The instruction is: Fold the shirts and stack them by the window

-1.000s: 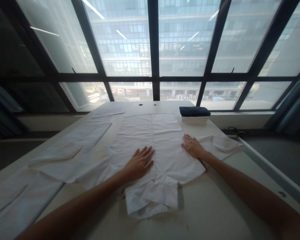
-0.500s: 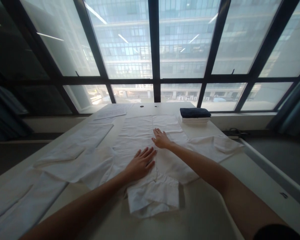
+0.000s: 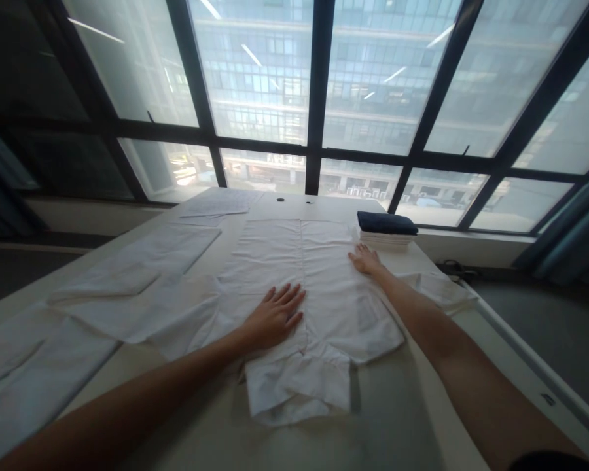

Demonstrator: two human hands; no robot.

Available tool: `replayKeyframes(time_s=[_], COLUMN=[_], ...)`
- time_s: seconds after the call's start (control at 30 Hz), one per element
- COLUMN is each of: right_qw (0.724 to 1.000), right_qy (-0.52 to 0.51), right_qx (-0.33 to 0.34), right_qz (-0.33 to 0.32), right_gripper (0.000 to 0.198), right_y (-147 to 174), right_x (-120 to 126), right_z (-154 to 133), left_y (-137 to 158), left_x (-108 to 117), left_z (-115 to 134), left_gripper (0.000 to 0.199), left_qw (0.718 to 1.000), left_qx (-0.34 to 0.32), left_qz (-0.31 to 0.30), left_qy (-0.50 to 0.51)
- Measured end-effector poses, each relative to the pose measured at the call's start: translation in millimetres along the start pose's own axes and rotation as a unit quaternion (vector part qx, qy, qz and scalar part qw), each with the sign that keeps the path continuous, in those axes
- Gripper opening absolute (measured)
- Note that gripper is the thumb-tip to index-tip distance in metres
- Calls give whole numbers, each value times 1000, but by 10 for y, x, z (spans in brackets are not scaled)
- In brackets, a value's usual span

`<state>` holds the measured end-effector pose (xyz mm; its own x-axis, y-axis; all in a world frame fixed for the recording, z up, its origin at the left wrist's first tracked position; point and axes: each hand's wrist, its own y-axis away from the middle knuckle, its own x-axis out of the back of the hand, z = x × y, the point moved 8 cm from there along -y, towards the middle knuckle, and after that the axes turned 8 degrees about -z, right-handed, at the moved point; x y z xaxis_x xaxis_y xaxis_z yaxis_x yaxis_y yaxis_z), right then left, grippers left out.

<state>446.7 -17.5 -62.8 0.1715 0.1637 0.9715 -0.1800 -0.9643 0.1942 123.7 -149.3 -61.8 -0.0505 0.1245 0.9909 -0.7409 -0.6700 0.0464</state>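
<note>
A white shirt [image 3: 269, 252] lies spread on the table, its collar towards me and its sleeves out to both sides. Flat on the cloth, left of the centre seam, rests my left hand [image 3: 275, 317] with its fingers stretched out. My right hand [image 3: 366, 260] touches the shirt's right edge, fingers spread, just in front of the folded stack. Wrinkles run across the fabric between the two hands. Part of the right sleeve [image 3: 439, 291] is hidden behind my right forearm.
A folded dark blue garment [image 3: 387, 222] tops a stack of folded white cloth [image 3: 387, 240] at the back right. White garments [image 3: 142, 261] lie along the left side, near paper sheets [image 3: 218, 204]. Windows [image 3: 260, 72] rise beyond the white table [image 3: 397, 418].
My right hand has moved from the shirt's middle out to its right edge. My left hand stays on the cloth. The view has tilted slightly.
</note>
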Motion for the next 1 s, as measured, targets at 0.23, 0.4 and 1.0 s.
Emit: replayKeyframes(time_s=[0.23, 0.4, 1.0], right_qw=[996, 952, 974], right_qy=[-5, -19, -45], right_qx=[82, 305, 45], right_qz=[42, 5, 218], right_gripper=[64, 64, 49], right_y=[272, 919, 1588], right_x=[-36, -367, 330], right_z=[-780, -1614, 1443], left_y=[3, -3, -18], left_x=[0, -4, 51], left_z=[-4, -21, 4], left_gripper=[60, 60, 58], left_qw=[1000, 1000, 1000], left_qx=[-5, -12, 0], left_qz=[5, 15, 12], left_qy=[4, 16, 3])
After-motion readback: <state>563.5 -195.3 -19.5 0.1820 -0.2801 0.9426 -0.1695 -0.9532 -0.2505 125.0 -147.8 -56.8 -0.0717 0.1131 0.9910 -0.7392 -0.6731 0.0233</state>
